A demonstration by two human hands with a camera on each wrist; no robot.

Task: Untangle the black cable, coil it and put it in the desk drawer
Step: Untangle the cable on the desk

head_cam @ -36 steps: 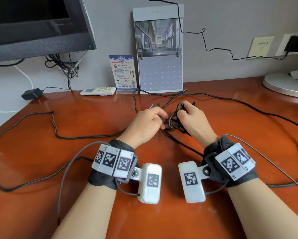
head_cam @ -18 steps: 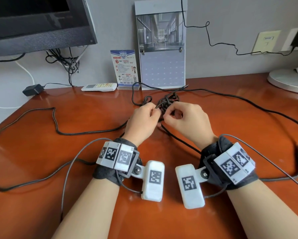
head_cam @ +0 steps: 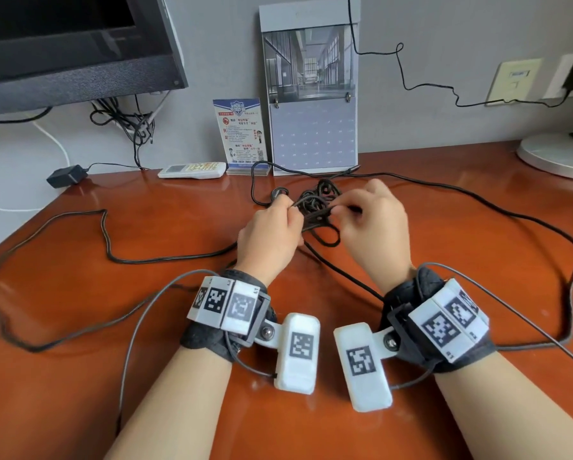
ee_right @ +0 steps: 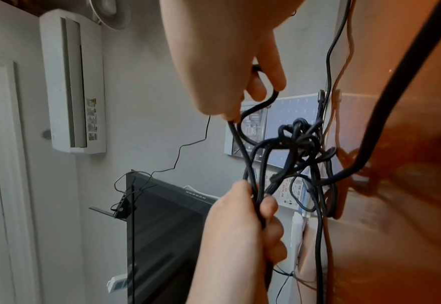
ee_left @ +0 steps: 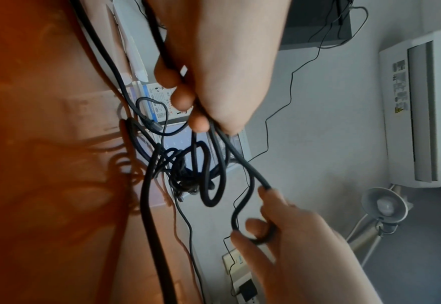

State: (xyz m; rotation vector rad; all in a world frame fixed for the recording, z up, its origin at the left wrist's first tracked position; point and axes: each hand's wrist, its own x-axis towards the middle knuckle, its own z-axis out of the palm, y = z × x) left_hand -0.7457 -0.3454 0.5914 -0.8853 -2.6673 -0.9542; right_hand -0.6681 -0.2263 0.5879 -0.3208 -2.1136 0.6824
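The black cable's knot [head_cam: 316, 202] hangs just above the red-brown desk [head_cam: 79, 376], held up between both hands. My left hand [head_cam: 291, 210] grips a bundle of strands on the knot's left side; the left wrist view shows its fingers [ee_left: 185, 96] curled round them. My right hand [head_cam: 341, 210] pinches one loop [ee_right: 255, 107] pulled out of the knot [ee_right: 300, 139] on its right side. Long slack runs of the cable trail across the desk to the left [head_cam: 106, 234] and right [head_cam: 543, 227]. No drawer is in view.
A monitor [head_cam: 72, 48] hangs at the back left with other wires under it. A calendar [head_cam: 311, 94], a small card [head_cam: 240, 134], a white remote [head_cam: 192, 170] and a power adapter [head_cam: 66, 175] line the wall. A lamp base [head_cam: 557, 157] stands at the back right.
Both hands have lifted the knot off the desk. My right hand has shifted from covering the tangle to pinching a single loop and drawing it rightward.
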